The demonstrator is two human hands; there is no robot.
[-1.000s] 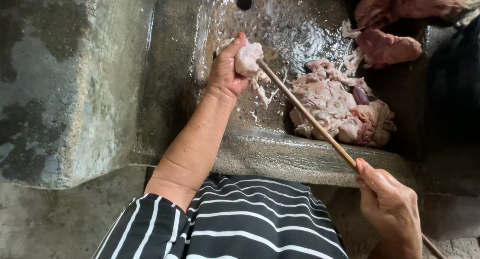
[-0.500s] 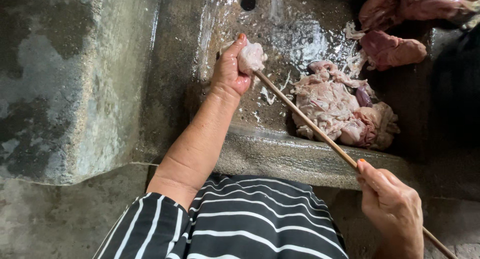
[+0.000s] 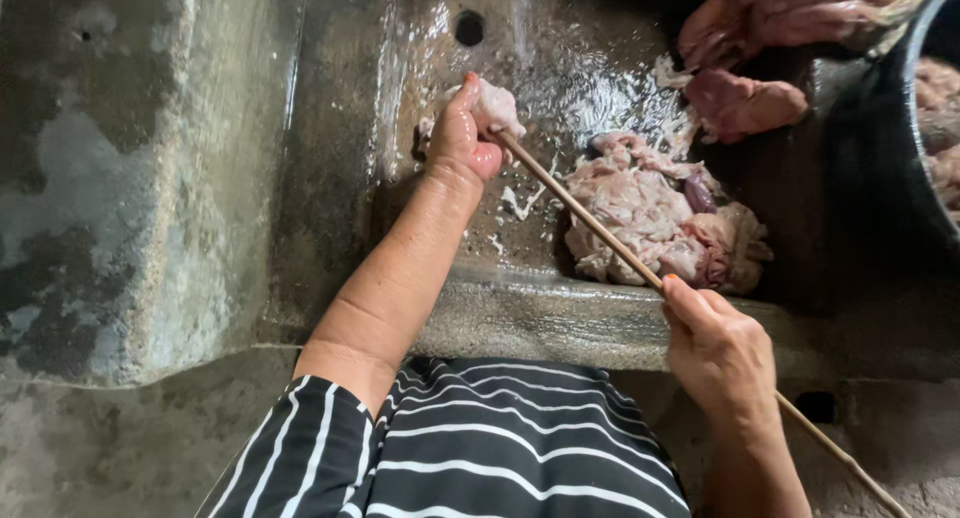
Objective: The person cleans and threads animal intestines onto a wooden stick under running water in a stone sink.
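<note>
- The left hand (image 3: 462, 138) has its fingers curled tight around a pale pink piece of offal (image 3: 492, 108), holding it up over the wet floor of the concrete sink (image 3: 520, 318).
- One end of a thin wooden stick (image 3: 590, 215) meets that piece just beside the left fingers, at their right.
- The right hand (image 3: 715, 350) pinches the stick farther down its length, fingers closed around it, above the sink's front rim; the stick's free end runs past the wrist toward the lower right.
- Between the two hands, under the stick, lies a heap of pale pink offal (image 3: 655, 218) on the sink floor.
- Beyond the heap, up and right of both hands, lie darker red pieces of meat (image 3: 745, 103).
- A dark drain hole (image 3: 469, 27) sits in the sink wall above the left fingers.
</note>
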